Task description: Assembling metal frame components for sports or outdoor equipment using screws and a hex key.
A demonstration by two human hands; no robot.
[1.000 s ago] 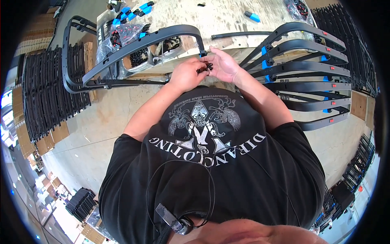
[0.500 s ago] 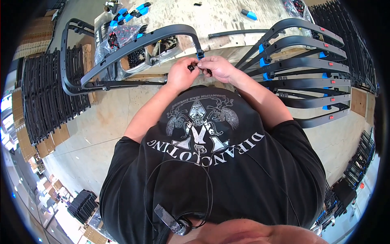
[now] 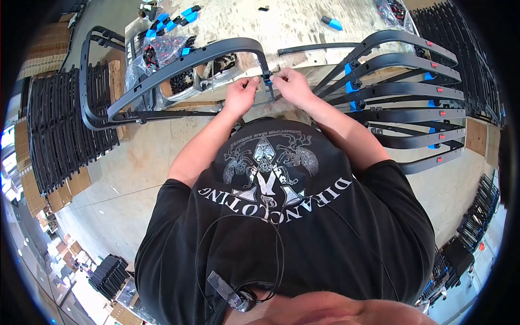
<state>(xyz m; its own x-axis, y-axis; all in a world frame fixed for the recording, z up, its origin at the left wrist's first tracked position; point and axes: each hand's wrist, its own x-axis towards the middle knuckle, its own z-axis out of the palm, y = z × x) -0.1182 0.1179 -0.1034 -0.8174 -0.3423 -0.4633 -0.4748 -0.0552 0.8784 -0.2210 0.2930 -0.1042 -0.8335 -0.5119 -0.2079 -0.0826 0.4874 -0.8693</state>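
A black curved metal frame (image 3: 179,60) arches over the left front of the table, and its end comes down between my hands. A small blue piece (image 3: 267,82) sits on that end, with a small black part (image 3: 267,75) just above it. My left hand (image 3: 240,98) is at the left of the frame's end, thumb and fingers pinched together; what they hold, if anything, is hidden. From the right, my right hand (image 3: 293,88) brings pinched fingertips against the black part at the frame's end. Its other fingers are curled in.
Several similar black frames (image 3: 414,86) with blue pieces and red marks are lined up at right. On the wooden table (image 3: 238,21) are blue-and-black parts (image 3: 172,23), bags of small parts (image 3: 157,51) and a flat black bar (image 3: 317,47). Stacked black frames (image 3: 70,124) stand at left.
My hands were together below the frame's end, fingering small black parts. They have moved apart and up, one to each side of the frame's end.
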